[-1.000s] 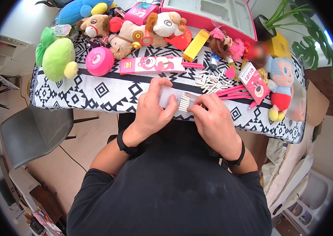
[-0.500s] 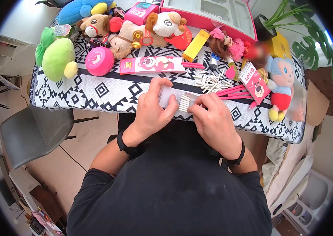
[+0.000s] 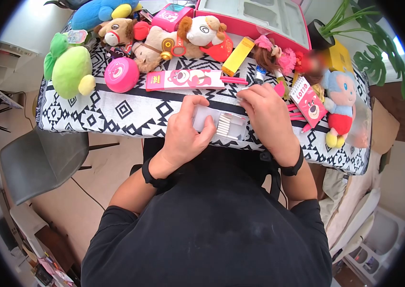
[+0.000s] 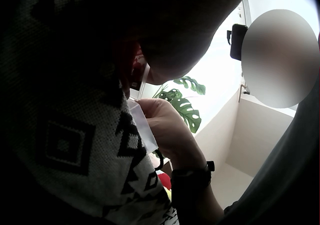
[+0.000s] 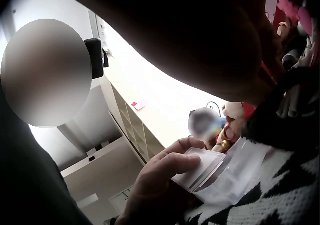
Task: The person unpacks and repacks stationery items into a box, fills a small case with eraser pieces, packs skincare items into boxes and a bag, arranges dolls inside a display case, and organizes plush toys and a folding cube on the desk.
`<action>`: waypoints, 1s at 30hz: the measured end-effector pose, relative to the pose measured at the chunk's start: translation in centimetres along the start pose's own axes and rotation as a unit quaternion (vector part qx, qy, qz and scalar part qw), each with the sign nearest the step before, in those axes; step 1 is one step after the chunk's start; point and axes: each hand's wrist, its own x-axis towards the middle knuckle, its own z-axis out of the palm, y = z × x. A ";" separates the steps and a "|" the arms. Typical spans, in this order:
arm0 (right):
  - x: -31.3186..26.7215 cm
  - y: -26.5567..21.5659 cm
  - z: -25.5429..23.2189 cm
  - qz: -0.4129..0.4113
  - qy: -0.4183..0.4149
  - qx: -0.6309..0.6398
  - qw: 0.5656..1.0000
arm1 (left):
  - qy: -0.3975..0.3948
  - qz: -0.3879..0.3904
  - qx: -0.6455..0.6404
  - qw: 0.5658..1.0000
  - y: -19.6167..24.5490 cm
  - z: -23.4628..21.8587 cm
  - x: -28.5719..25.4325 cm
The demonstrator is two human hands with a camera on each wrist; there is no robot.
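The left hand (image 3: 188, 131) grips a clear plastic case (image 3: 237, 128) by its left part, thumb on top, near the table's front edge. A row of thin white sticks (image 3: 223, 125) lies in the case's middle part, with one stick along the lower edge. Above and right of the case, the right hand (image 3: 268, 117) has its fingertips together over the pile of loose white sticks, mostly covering it; whether a stick is between them cannot be told. In the right wrist view the left hand (image 5: 162, 177) pinches the case (image 5: 235, 177).
Behind the hands lie a pink-and-white box (image 3: 186, 79), a pink round case (image 3: 121, 74), a yellow box (image 3: 238, 56) and several plush toys. To the right are a pink notepad (image 3: 309, 103), pink sticks and a blue-and-red plush (image 3: 341, 103).
My right hand has left the case and moved up and right to the loose white sticks. The case's right part is now uncovered. The left hand keeps its grip.
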 end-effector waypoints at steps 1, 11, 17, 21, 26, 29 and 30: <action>0.0 0.0 0.0 0.000 -0.001 0.000 1.000 | -0.001 0.000 0.000 1.000 0.0 0.0 0.0; -0.1 -0.3 -0.1 -0.010 -0.033 0.007 0.999 | -0.002 0.004 0.009 1.000 0.0 -0.1 0.1; -0.2 -0.3 0.3 -0.012 -0.019 0.008 1.000 | -0.003 0.001 0.000 1.000 0.1 0.0 0.1; -0.3 -0.3 0.2 -0.010 -0.023 0.012 1.000 | -0.001 0.006 0.004 1.000 0.0 0.0 0.1; -0.3 -0.1 0.0 -0.018 -0.021 0.015 1.000 | -0.002 0.005 0.007 1.000 0.1 0.0 0.1; -0.3 0.0 -0.1 -0.015 -0.013 0.011 1.000 | 0.002 0.012 0.014 1.000 -0.1 0.1 0.1; -0.3 0.1 -0.1 -0.013 -0.008 0.001 1.000 | 0.000 0.007 0.008 1.000 0.1 0.0 0.1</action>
